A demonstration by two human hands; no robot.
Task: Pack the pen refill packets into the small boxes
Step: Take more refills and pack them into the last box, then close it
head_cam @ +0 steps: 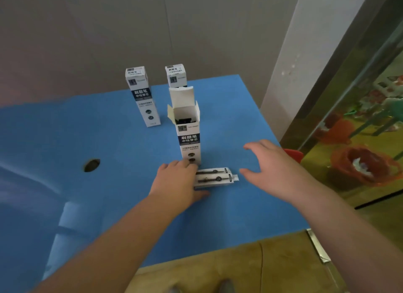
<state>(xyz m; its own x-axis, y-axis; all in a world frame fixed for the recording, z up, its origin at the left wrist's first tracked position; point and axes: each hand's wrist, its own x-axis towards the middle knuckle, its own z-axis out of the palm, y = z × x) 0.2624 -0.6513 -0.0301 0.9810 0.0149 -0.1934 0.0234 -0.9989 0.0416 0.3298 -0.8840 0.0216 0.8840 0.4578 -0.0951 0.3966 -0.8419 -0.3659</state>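
Observation:
A small white-and-navy box (189,137) stands upright in the middle of the blue table (109,140), its top flap open and dark contents showing inside. Just in front of it lie two pen refill packets (214,177) flat on the table. My left hand (176,181) rests over the packets' left end, thumb below them and fingers above. Whether it grips them I cannot tell. My right hand (269,164) hovers to the right of the packets with fingers spread, holding nothing. Two closed boxes stand further back, one at the left (142,96) and one behind (176,75).
A dark round hole (92,165) sits in the table at the left. The table's right edge runs close to a glass fish tank (359,140) and a red object (293,154). A grey wall stands behind the table, and brown floor lies below its front edge.

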